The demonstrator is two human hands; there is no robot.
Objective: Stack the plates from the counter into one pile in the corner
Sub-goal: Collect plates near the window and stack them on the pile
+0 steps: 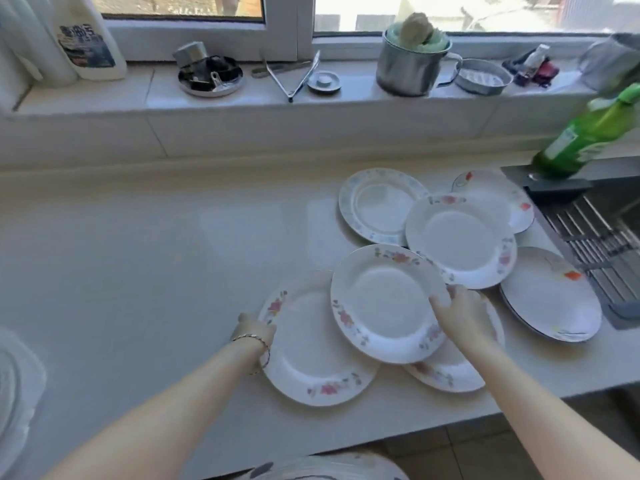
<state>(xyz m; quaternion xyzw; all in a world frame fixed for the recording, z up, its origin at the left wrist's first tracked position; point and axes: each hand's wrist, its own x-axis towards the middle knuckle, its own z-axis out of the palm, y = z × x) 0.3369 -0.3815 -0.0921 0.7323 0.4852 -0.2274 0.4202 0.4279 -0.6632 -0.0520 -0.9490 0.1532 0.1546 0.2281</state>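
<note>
Several white plates lie spread over the right half of the pale counter [138, 258]. My right hand [460, 313] grips the right rim of a pink-flowered plate [384, 303], which is tilted above two others. My left hand [258, 336] holds the left rim of a lower pink-flowered plate [311, 362]. Another flowered plate [446, 372] lies under my right wrist. Behind these are a fourth pink-flowered plate [457, 240], a blue-rimmed plate [377, 206] and two plates with orange flowers [550, 296], [502, 192].
A sink with a metal rack [595, 233] borders the counter on the right, with a green bottle [585, 136] behind it. The window sill holds a metal mug [412, 67], tongs [294, 77], a tin [211, 76] and a white jug [90, 36]. More dishes show at the left edge [14, 382] and bottom edge [329, 469].
</note>
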